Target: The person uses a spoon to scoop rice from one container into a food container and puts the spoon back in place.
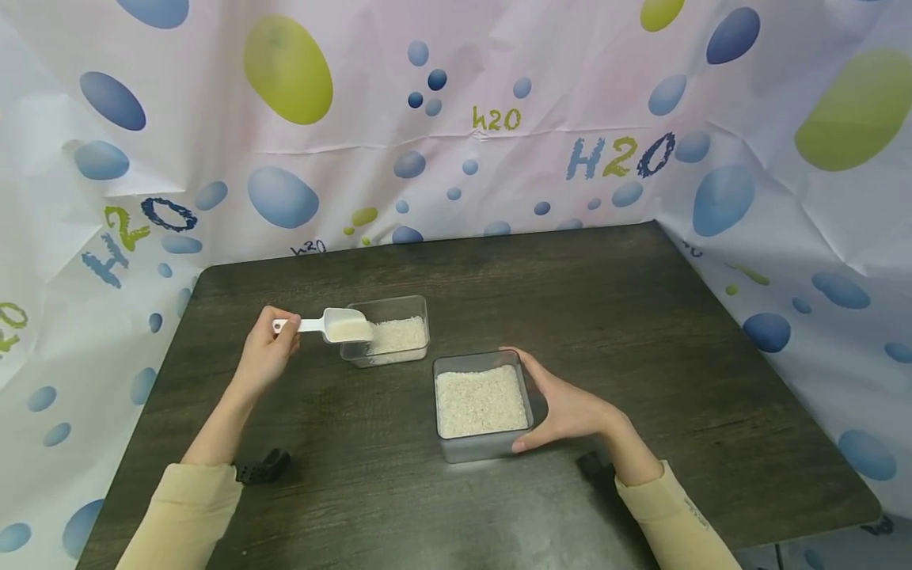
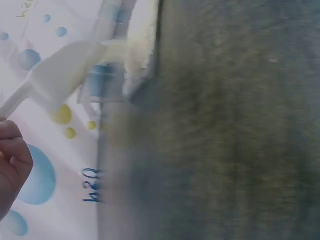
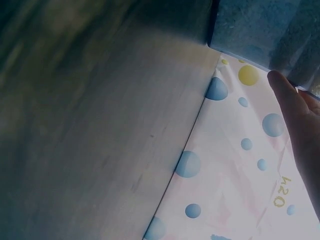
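Note:
My left hand point(image 1: 267, 352) grips the handle of a white scoop point(image 1: 333, 323) and holds it level with the left rim of a clear rectangular container point(image 1: 388, 361). Rice lies in the scoop and runs out at its mouth. More rice point(image 1: 400, 334) covers the container's bottom. The left wrist view shows the scoop point(image 2: 65, 72) tilted towards that container, blurred. Nearer the front stands a square grey translucent container point(image 1: 477, 450), filled high with rice point(image 1: 480, 400). My right hand point(image 1: 570, 408) grips its right side, thumb at the front corner and fingers at the back corner.
Both containers stand on a dark wood-grain table point(image 1: 570, 293). A white sheet point(image 1: 470, 47) with blue and green bubbles hangs behind and beside it. Black wrist devices point(image 1: 264, 467) show under both forearms. The table's right edge slopes towards the front.

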Demonstrator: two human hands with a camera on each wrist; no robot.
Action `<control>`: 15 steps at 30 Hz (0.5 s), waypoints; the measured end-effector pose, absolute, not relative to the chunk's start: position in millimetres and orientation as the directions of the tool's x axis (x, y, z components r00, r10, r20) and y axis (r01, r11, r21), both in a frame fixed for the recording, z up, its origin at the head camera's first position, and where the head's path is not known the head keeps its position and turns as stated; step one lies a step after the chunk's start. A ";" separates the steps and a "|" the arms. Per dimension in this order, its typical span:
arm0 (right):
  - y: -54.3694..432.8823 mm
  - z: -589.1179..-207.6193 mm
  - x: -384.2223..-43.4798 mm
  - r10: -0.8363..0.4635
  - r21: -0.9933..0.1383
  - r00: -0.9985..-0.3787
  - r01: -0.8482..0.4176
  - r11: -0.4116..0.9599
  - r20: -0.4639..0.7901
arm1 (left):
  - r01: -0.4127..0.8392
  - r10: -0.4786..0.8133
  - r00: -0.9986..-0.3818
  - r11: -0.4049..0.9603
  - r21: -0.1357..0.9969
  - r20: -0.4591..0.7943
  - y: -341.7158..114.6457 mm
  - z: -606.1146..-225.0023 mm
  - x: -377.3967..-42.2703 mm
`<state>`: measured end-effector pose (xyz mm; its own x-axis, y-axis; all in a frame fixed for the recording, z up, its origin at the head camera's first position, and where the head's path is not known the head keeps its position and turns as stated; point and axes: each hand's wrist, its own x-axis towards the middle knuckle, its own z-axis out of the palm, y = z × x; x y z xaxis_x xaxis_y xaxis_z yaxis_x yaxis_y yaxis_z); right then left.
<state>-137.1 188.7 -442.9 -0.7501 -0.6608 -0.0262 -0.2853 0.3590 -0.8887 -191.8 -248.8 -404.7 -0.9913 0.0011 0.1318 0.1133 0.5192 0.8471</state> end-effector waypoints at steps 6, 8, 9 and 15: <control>189.2 -442.7 -137.4 -0.660 -0.886 -0.751 -0.283 0.366 -0.033 | 0.151 0.052 -0.986 0.693 0.705 0.160 -245.7 -390.6 -191.5; 188.9 -442.1 -137.7 -0.658 -0.885 -0.752 -0.283 0.370 -0.035 | 0.169 0.075 -0.983 0.717 0.676 0.166 -244.5 -388.6 -191.9; 188.8 -441.8 -137.8 -0.657 -0.884 -0.753 -0.282 0.372 -0.037 | 0.187 0.091 -0.980 0.729 0.659 0.178 -243.3 -387.7 -191.9; 188.5 -442.8 -136.9 -0.652 -0.884 -0.757 -0.277 0.376 -0.040 | 0.354 0.263 -0.934 0.777 0.521 0.241 -228.7 -382.6 -186.8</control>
<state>-136.9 188.5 -442.8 -0.7571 -0.6521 -0.0401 -0.2771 0.3760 -0.8842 -186.8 -228.7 -382.6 -0.9340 0.2633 0.2413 0.3536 0.7768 0.5212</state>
